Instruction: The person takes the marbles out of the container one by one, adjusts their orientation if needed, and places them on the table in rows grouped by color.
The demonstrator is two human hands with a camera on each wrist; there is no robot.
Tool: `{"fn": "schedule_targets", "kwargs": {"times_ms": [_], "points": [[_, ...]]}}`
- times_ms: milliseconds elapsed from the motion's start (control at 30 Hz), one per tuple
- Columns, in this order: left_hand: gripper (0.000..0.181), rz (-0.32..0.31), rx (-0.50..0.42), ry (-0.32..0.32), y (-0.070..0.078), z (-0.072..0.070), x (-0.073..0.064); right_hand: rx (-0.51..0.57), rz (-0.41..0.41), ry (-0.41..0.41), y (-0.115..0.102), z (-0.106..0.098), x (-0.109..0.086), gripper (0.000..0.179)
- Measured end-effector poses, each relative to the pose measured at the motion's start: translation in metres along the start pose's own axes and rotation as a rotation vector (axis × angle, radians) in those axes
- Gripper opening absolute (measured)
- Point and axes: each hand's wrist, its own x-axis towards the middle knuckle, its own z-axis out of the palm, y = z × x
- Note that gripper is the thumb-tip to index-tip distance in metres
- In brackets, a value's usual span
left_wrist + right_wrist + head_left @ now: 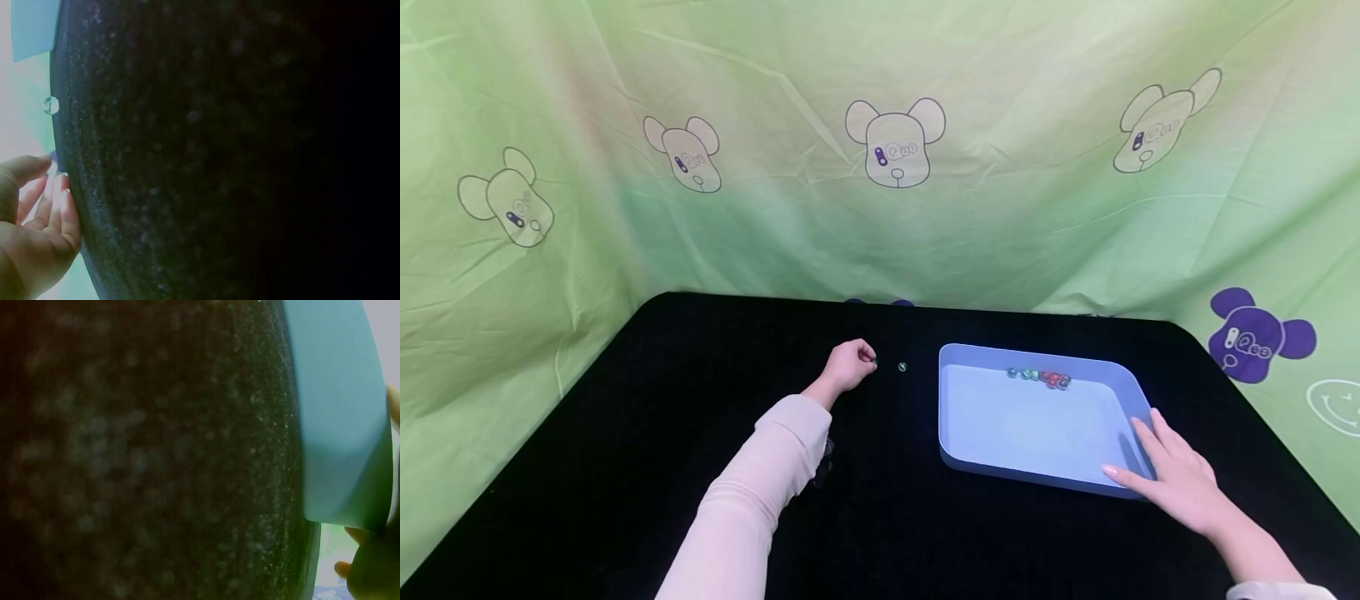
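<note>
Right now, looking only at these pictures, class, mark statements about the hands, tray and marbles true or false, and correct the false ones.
1. The right hand is at the near right corner of the blue tray. True.
2. The left hand is inside the tray. False: it is outside, to the tray's left in the head view.
3. The group of marbles in the tray lies near its far wall. True.
4. The tray is upside down. False: its open side faces up.
5. A loose marble lies on the black table between the left hand and the tray. True.
</note>
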Motion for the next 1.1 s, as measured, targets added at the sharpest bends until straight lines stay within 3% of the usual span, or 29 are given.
{"fn": "schedule_targets", "kwargs": {"times_ms": [100,167,267,300,333,400,433,567,667,800,900,967,1100], "points": [[0.020,-0.014,-0.007,-0.023,0.019,-0.012,-0.010,-0.002,-0.002,0.002,0.000,0.001,0.000,0.081],[0.017,-0.028,0.000,-0.027,0.043,-0.025,-0.024,-0.002,-0.002,0.001,0.000,0.001,0.000,0.081],[0.015,-0.071,-0.002,-0.057,0.093,-0.053,-0.050,-0.001,0.000,-0.003,0.001,0.001,0.000,0.081],[0.015,-0.042,-0.008,-0.046,0.101,-0.058,-0.056,-0.001,0.001,-0.003,0.001,0.001,0.000,0.081],[0.015,-0.059,-0.008,-0.061,0.111,-0.064,-0.060,-0.003,0.001,-0.003,0.001,0.002,0.000,0.081],[0.015,-0.055,0.012,-0.068,0.108,-0.063,-0.057,-0.004,0.003,-0.004,0.001,0.002,0.001,0.081],[0.015,-0.042,0.028,-0.059,0.098,-0.057,-0.051,-0.005,0.003,-0.005,0.001,0.002,0.001,0.081],[0.019,0.035,0.079,-0.021,0.022,-0.011,-0.010,-0.005,0.001,-0.004,0.002,0.002,0.001,0.081],[0.022,0.038,0.097,-0.019,-0.032,0.022,0.022,-0.004,-0.003,0.000,0.002,0.003,0.001,0.081],[0.020,0.023,0.116,-0.018,-0.023,0.017,0.018,-0.006,-0.005,0.004,0.002,0.004,0.001,0.081],[0.019,0.026,0.107,-0.016,0.012,-0.004,-0.002,-0.008,-0.005,0.009,0.002,0.003,0.001,0.081],[0.018,0.017,0.108,-0.008,0.017,-0.006,-0.005,-0.009,-0.003,0.008,0.002,0.003,0.001,0.081],[0.016,-0.011,0.081,-0.018,0.061,-0.031,-0.032,-0.008,-0.003,0.012,0.001,0.003,0.000,0.081]]}}
